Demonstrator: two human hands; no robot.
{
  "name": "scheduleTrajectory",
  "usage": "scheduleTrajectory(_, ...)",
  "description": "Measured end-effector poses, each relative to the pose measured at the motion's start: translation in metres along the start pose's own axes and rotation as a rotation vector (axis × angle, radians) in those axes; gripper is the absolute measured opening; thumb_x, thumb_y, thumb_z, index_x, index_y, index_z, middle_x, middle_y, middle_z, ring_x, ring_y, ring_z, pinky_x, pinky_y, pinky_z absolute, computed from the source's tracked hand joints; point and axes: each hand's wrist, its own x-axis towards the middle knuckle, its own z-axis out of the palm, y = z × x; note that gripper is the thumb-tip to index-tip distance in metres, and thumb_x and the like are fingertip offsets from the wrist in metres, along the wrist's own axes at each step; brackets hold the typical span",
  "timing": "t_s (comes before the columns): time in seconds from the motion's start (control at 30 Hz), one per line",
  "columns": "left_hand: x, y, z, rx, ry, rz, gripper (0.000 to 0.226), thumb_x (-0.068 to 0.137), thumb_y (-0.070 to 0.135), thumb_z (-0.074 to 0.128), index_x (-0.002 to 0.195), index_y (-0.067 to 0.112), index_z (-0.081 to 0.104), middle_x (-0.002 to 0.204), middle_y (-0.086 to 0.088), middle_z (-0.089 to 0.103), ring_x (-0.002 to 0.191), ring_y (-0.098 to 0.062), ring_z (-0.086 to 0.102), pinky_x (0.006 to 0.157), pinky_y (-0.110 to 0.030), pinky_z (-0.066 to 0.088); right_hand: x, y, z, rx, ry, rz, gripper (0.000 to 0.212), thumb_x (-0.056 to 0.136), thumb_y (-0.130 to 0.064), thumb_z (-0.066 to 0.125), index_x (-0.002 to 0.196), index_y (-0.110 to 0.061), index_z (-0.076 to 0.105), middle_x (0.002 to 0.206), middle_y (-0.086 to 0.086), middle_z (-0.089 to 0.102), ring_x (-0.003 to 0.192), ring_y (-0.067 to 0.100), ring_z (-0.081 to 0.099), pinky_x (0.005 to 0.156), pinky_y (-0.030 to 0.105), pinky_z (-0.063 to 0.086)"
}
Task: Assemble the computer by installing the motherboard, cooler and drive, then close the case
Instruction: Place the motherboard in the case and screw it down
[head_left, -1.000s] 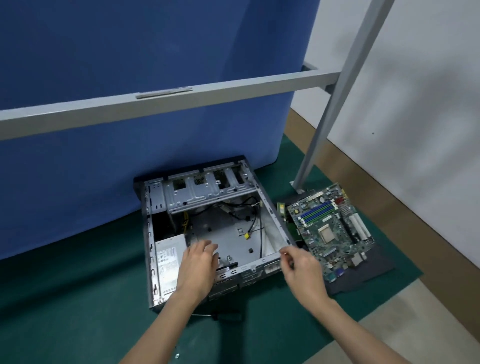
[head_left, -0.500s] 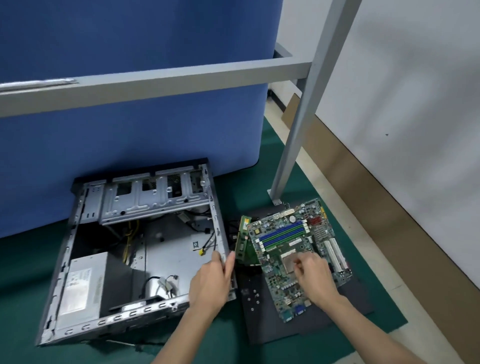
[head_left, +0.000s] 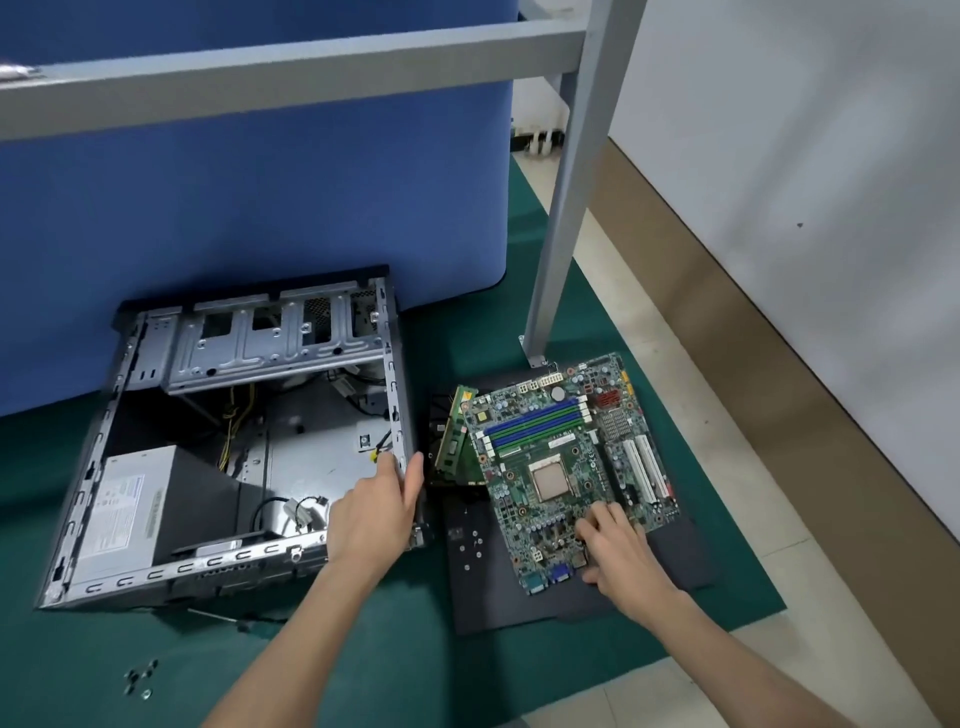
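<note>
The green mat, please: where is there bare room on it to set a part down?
Free: the near stretch of mat between the forearms, and the strip between case and frame leg. Crowded: the gap between case and motherboard, holding memory sticks; a screwdriver and loose screws lie before the case.

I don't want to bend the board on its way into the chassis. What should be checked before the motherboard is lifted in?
1. Computer case open on top: ok.
2. Left hand grips the case's right wall, steadying it: ok.
3. Right hand has a firm hold on the motherboard: cannot tell; its fingers lie at the near edge.
4. Case floor free of cables: not ok; a loose cable lies on it.
5. Screws at hand on the green mat: ok.
</note>
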Motion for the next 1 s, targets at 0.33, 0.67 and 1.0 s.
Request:
scheduleTrajectory(0.33, -0.001, -0.001, 0.002, -0.005, -0.007, -0.01, 0.044, 0.097, 0.054, 0.017, 0.081, 0.018, 0.037, 0.051, 0.004, 0.048, 0.045, -0.014, 0.039, 0.05, -0.033, 0.026, -0.021, 0.014, -0.004, -0.211, 0.193, -0.163, 0.07, 0.039, 0.008, 0.085, 0.105, -0.004, 0.067, 0.11, 0.015, 0.064, 0.101, 0.03, 0.063, 0.078, 0.034, 0.056)
scheduleTrajectory(0.67, 0.002, 0.002, -0.014, -0.106, -0.149, 0.011, 0.042, 0.098, 0.052, 0.024, 0.082, 0.017, 0.039, 0.061, 0.0, 0.057, 0.052, -0.017, 0.052, 0.046, -0.03, 0.033, -0.052, 0.007, -0.083, -0.059, 0.353, -0.131, 0.062, 0.034, 0.006, 0.079, 0.092, -0.009, 0.063, 0.091, 0.004, 0.056, 0.079, 0.021, 0.051, 0.064, 0.027, 0.046)
scheduleTrajectory(1.0, -0.008, -0.017, -0.035, -0.25, -0.223, 0.04, 0.031, 0.101, 0.038, 0.035, 0.091, 0.014, 0.053, 0.071, -0.002, 0.059, 0.061, -0.019, 0.052, 0.056, -0.032, 0.037, -0.047, -0.027, -0.177, 0.172, 0.477, -0.302, 0.053, 0.067, 0.015, 0.052, 0.115, -0.007, 0.052, 0.111, 0.002, 0.043, 0.101, 0.021, 0.037, 0.085, 0.035, 0.045)
